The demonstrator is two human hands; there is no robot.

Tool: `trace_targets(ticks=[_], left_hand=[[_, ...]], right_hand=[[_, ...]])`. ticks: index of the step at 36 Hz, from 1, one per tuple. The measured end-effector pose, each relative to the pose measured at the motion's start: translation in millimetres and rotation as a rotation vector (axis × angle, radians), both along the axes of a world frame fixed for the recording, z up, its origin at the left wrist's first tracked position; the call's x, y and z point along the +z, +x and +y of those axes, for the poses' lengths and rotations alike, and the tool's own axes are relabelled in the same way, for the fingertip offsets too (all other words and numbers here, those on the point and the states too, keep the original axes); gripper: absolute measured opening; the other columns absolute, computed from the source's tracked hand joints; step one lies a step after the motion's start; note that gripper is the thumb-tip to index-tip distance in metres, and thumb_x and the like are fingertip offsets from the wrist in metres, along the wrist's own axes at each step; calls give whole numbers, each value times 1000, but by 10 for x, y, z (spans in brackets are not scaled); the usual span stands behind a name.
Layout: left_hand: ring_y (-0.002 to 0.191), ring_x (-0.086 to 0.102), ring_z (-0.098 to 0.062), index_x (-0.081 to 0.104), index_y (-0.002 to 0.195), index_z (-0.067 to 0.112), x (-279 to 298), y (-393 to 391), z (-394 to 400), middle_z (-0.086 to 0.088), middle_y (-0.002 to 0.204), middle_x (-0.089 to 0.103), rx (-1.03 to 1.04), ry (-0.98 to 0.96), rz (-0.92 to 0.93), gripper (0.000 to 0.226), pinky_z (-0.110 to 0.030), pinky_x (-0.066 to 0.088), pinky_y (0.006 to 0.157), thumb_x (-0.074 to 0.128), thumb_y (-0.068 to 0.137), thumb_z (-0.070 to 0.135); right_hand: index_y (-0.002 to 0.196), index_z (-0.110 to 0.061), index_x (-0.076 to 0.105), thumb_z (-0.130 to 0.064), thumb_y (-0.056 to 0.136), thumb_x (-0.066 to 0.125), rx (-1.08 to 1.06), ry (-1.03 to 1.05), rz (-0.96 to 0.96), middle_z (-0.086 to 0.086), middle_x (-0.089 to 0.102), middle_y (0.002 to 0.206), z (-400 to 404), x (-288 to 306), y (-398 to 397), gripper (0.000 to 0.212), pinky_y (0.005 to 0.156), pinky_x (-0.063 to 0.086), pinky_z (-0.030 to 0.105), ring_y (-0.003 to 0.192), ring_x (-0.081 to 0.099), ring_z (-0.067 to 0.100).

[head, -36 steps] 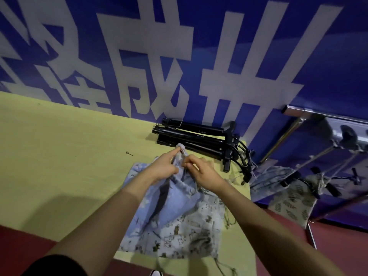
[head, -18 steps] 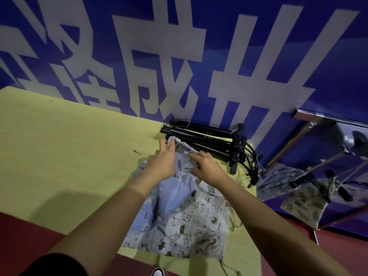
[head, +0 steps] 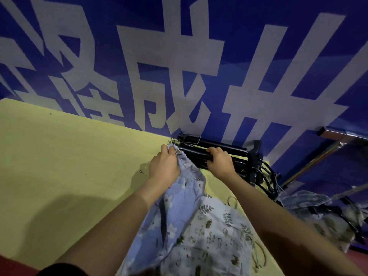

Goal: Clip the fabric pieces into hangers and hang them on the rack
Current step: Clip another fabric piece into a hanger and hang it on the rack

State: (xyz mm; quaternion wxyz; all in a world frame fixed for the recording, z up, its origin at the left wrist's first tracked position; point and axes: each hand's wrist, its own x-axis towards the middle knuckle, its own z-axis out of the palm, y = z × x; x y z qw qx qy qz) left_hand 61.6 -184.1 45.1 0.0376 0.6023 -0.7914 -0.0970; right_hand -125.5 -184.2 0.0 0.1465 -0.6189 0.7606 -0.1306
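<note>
While I look down from the head camera, I see a pale yellow-green table (head: 59,176) running up to a blue wall banner (head: 258,56) printed with big white characters. At about three o'clock a shiny metal rack (head: 338,135) crosses the frame, and below it printed cloth bags (head: 318,212) hang from clipped hangers. A strip of dark red floor shows at seven o'clock.

My left hand (head: 164,166) has its fingers curled tight around the gathered, ruched top edge of the blue floral fabric piece (head: 179,198), pinching it right beside the near end of the stack of black hangers (head: 223,151). The cloth trails from that grip toward six o'clock, soft and creased, draping over a second, paler fabric with leaf and small animal prints (head: 219,236) lying flat on the table. At twelve o'clock from the grip, the bunched hem just touches the wire clip end of the hangers.

My right hand (head: 220,163) wraps over the hanger stack, fingers curled around the smooth black bars, at two o'clock from the left hand. The hangers lie flat against the wall, their dark hooks bunched at the three o'clock end. A small metal pin (head: 142,172) sits on the table at nine o'clock of my left wrist.
</note>
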Motion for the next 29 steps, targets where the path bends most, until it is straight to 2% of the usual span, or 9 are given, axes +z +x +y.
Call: trace_targets(ticks=[2,5,9,14,17,21,26,29], left_hand=[[94,54,-32,41,128,5,-41,8,-114,-14,123,41,-31,-16,-24,37,-32,32,69,43,93,15],[101,52,-32,41,130,6,-90,5,-265,-13,124,42,-72,-27,-43,37,-34,35,76,40,94,16],[106,49,-31,43,130,7,-188,5,-452,-12,125,43,-121,-31,-54,37,-36,37,85,40,94,15],[105,50,-29,47,126,9,-322,19,-594,-11,121,46,-177,-24,-16,36,-35,38,86,40,91,12],[105,51,-27,47,129,10,-369,32,-630,-10,121,47,-198,-13,2,37,-34,40,86,38,93,14],[101,54,-28,47,130,10,-367,33,-600,-9,124,46,-214,-6,24,37,-34,42,80,38,95,17],[98,56,-29,47,132,12,-354,46,-523,-8,128,45,-204,-1,55,39,-34,43,77,39,94,16],[96,56,-29,47,132,13,-317,33,-494,-7,125,46,-177,10,81,39,-33,41,72,40,94,16]], right_hand=[[143,-14,33,-18,91,52,29,114,103,11,43,140,-134,-71,-35,55,101,34,41,124,42,34],[145,-12,26,-23,92,53,46,204,202,12,39,144,-307,-179,-98,60,106,30,41,129,38,35],[138,-9,33,-28,94,51,57,290,273,14,43,140,-478,-319,-136,52,108,29,41,130,38,35],[133,-10,39,-29,96,48,129,245,429,11,47,131,-541,-409,-162,42,103,29,41,121,46,33],[132,-10,39,-32,96,47,185,234,479,12,48,129,-573,-401,-210,43,101,30,40,119,47,33],[134,-11,38,-36,92,52,186,172,425,12,49,129,-561,-300,-279,51,97,36,39,118,48,33],[135,-15,35,-40,88,56,95,94,164,14,50,124,-498,-45,-310,58,79,44,38,111,50,33],[144,-16,27,-42,89,55,103,138,72,14,48,133,-463,131,-353,67,90,46,44,118,49,32]])
